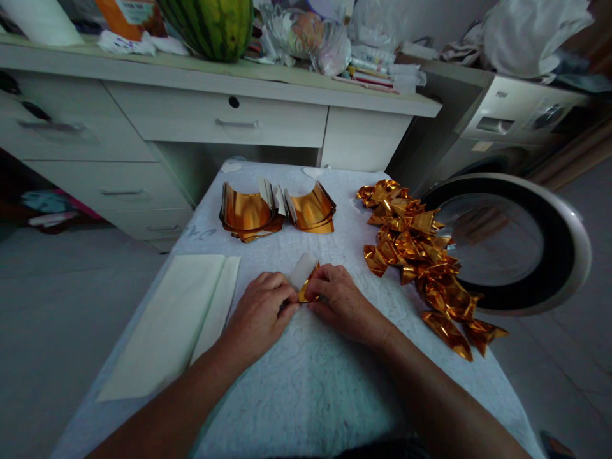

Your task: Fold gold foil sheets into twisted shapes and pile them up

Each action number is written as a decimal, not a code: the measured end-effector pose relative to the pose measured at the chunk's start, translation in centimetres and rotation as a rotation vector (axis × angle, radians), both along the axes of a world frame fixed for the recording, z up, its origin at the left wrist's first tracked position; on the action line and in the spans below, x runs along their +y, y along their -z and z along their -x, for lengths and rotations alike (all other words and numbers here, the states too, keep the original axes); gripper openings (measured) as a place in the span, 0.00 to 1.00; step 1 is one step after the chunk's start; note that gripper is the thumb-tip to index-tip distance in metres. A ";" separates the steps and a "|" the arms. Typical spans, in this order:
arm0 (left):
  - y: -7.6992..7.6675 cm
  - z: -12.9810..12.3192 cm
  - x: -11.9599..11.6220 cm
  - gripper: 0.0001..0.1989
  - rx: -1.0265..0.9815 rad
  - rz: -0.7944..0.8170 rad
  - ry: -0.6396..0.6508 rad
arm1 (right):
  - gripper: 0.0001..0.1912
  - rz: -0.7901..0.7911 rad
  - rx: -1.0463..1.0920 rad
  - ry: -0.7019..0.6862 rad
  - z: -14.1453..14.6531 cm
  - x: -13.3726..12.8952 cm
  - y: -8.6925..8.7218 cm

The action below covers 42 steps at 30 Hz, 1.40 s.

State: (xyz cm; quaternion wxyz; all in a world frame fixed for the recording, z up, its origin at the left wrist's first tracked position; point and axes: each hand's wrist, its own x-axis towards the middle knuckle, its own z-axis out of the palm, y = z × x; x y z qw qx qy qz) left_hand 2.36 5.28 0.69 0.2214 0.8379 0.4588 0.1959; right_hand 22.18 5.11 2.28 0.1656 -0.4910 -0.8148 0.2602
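Observation:
Between my two hands, at the middle of the cloth-covered table (306, 376), is a small gold foil sheet (310, 284) with a pale paper part (303, 269) sticking up behind it. My left hand (268, 306) pinches its left end, with the fingers curled. On its right side, my right hand (342, 299) grips the foil between thumb and fingers. Two stacks of curved gold foil sheets (246, 210) (312, 209) stand behind my hands. To the right lies a heap of folded gold foil pieces (415, 239). Pale paper sheets (167, 319) lie to the left.
Behind the table stands a white desk (277, 121) with drawers, holding a watermelon (208, 25) and plastic bags (306, 38). On the right, a washing machine (507, 115) has its round door (502, 242) open beside the table's edge.

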 end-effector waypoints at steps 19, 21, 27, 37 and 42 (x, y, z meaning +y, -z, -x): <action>-0.5 0.2 -0.3 0.08 -0.018 0.040 -0.058 | 0.04 -0.034 0.038 0.092 0.8 -0.1 0.4; -0.4 0.1 -0.3 0.09 0.006 0.021 -0.081 | 0.04 -0.035 0.030 0.121 1.1 -0.2 0.5; -0.2 -0.1 -0.4 0.09 0.049 -0.046 -0.113 | 0.05 -0.063 0.023 0.187 1.5 -0.2 1.1; -0.3 0.1 -0.5 0.06 0.071 -0.018 -0.095 | 0.05 -0.076 0.034 0.206 1.5 -0.1 1.5; -0.3 -0.1 -0.6 0.09 0.105 -0.033 -0.093 | 0.05 -0.062 0.027 0.209 1.7 -0.2 1.2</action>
